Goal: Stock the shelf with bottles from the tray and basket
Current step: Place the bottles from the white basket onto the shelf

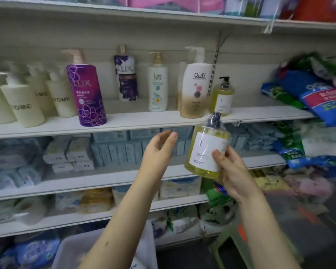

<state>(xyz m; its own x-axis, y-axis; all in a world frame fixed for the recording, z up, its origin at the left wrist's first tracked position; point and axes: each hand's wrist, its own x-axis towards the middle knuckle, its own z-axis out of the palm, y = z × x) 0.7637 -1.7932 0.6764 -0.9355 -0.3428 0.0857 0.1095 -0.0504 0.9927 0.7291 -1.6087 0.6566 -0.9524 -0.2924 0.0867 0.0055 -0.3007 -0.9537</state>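
Yellow bottle near upright in my right hand, fingers curled round it, just below its twin on the shelf; left hand slack, empty

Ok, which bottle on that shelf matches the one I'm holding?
The small yellow bottle with the black pump, right of the Olay bottle; like the held bottle, it alone is see-through.

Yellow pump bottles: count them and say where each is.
2. The shelved yellow bottle stands right of the Olay bottle on the shelf; the held yellow bottle is gripped by the right hand. Others may be hidden.
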